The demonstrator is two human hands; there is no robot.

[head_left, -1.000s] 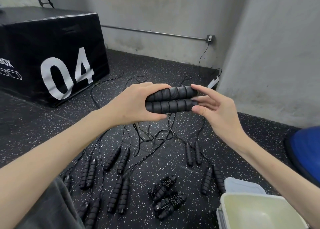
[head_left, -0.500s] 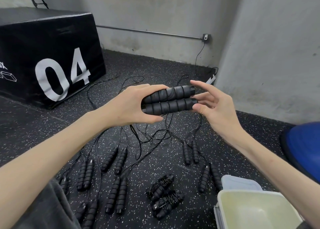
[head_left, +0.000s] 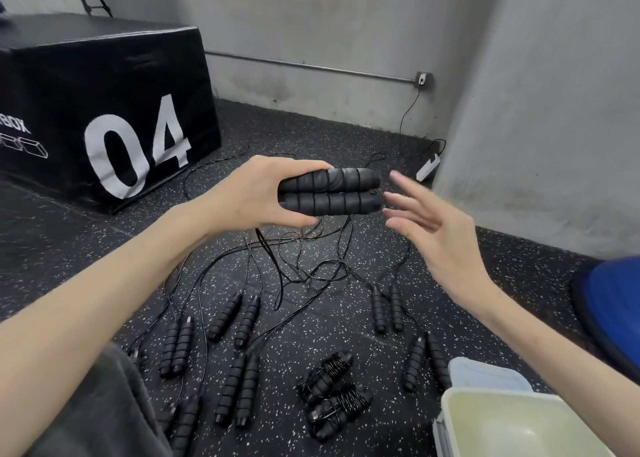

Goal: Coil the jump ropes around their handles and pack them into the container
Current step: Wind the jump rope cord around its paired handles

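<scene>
Jump rope handles point(head_left: 330, 194), two black ribbed grips laid side by side and lying roughly level, sit just above the centre of the view, clamped in the left hand point(head_left: 258, 193), whose fingers curl over the top while the thumb presses from below. Their thin black cord point(head_left: 270, 259) drops from the underside of the hand toward 6 o'clock into a loose tangle on the speckled rubber floor point(head_left: 62, 249). At 3 o'clock of the handles the right hand point(head_left: 434, 230) hovers just beside their free ends, fingers spread and straight, holding nothing; whether a fingertip touches the handles cannot be told. On the floor toward 6 o'clock lie two coiled jump ropes point(head_left: 334, 392), cord wrapped round paired handles, one beside the other. Uncoiled handle pairs point(head_left: 237, 392) lie scattered from 7 to 5 o'clock, their cords trailing away from the person. At 5 o'clock stands the pale container point(head_left: 446, 408), open, with its lid point(head_left: 485, 375) lying just behind it. A black box marked 04 point(head_left: 104, 86) fills 10 o'clock, and a blue object point(head_left: 613, 304) shows at the right edge.
</scene>
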